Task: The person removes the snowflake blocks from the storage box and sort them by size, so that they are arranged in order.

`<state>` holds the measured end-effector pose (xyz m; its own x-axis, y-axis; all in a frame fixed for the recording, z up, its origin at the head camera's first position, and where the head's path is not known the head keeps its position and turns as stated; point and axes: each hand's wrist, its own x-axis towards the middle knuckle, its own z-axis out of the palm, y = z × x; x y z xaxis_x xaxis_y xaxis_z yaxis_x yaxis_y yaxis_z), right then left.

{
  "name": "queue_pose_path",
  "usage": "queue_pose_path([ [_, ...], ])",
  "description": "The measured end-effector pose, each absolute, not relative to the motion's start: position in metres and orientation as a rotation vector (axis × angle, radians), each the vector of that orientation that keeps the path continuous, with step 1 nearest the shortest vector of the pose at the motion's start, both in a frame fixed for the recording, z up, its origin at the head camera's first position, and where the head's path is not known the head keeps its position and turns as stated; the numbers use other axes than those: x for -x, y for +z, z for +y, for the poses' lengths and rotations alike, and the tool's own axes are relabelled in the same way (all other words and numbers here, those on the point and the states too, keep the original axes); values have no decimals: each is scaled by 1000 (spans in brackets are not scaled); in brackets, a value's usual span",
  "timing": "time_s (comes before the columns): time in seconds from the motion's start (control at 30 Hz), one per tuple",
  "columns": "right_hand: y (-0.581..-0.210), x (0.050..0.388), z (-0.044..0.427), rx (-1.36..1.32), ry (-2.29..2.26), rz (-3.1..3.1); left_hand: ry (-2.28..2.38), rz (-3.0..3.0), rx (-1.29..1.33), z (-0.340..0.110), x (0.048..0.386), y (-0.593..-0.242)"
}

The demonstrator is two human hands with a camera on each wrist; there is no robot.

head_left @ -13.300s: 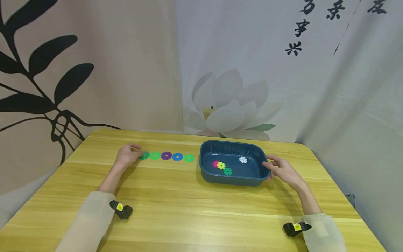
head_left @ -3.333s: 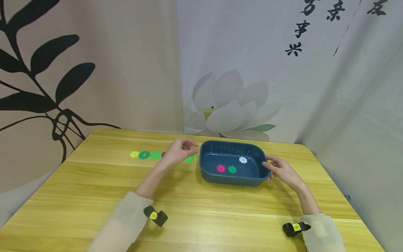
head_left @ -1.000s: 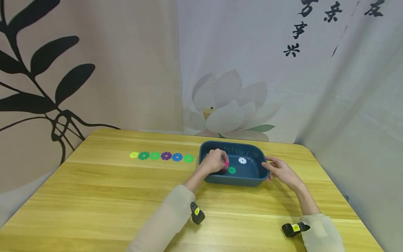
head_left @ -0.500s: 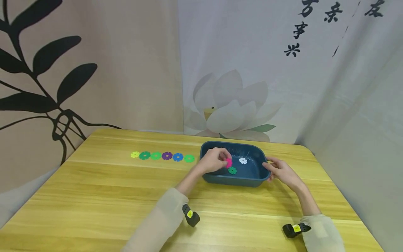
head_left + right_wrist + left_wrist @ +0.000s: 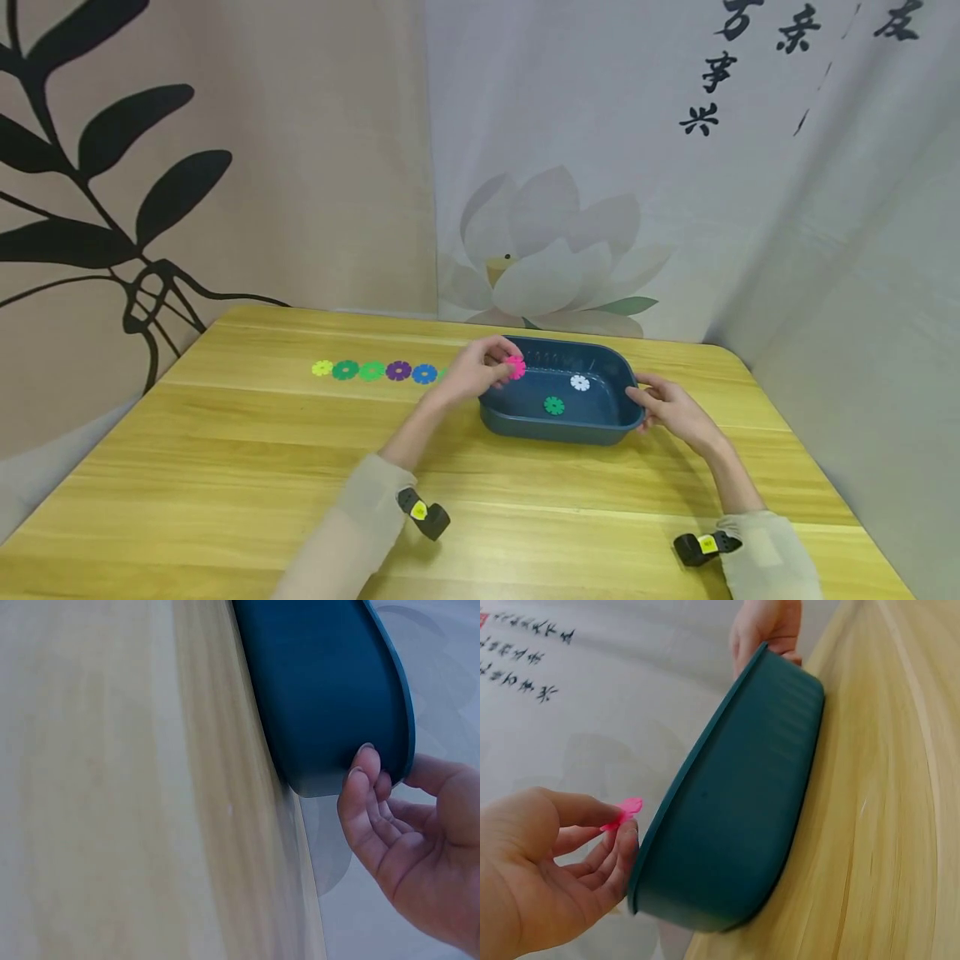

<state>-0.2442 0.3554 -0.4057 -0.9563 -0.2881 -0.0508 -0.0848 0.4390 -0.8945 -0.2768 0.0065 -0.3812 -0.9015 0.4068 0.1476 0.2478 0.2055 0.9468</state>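
Note:
My left hand (image 5: 474, 367) pinches a pink flower-shaped disc (image 5: 516, 367) above the left end of a dark blue basin (image 5: 558, 429). In the left wrist view the pink disc (image 5: 625, 814) is between thumb and fingers, beside the basin's rim (image 5: 697, 750). My right hand (image 5: 675, 410) grips the basin's right end, thumb at the rim and fingers against the outer wall, as the right wrist view shows the hand (image 5: 420, 832). Inside the basin lie a green disc (image 5: 554, 406) and a white disc (image 5: 580, 382).
Left of the basin, a row of discs lies on the wooden table (image 5: 225, 433): yellow (image 5: 322, 367), dark green (image 5: 346, 370), light green (image 5: 372, 371), purple (image 5: 398, 371), blue (image 5: 424, 373), and another green one mostly behind my left hand. A printed curtain (image 5: 337, 167) hangs behind.
Compared with a second ago, my left hand has lifted the pink disc off the basin's floor and moved left and up toward the rim. Earlier, the yellow disc moved from basin to row's left end.

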Motion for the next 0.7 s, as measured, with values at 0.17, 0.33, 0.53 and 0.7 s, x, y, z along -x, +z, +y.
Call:
queue_pose_path([
  [0.17, -404, 244, 356, 337, -1541, 2482, 1829, 2353, -537, -13, 277, -378],
  [0.33, -403, 244, 355, 341, -1554, 2471, 1874, 2389, -480, -34, 279, -377],
  [0.53, -404, 245, 356, 338, -1554, 2470, 1887, 2447, -447, -59, 280, -378],
  [0.7, -405, 246, 356, 336, -1553, 2475, 1898, 2457, -446, -80, 281, -381],
])
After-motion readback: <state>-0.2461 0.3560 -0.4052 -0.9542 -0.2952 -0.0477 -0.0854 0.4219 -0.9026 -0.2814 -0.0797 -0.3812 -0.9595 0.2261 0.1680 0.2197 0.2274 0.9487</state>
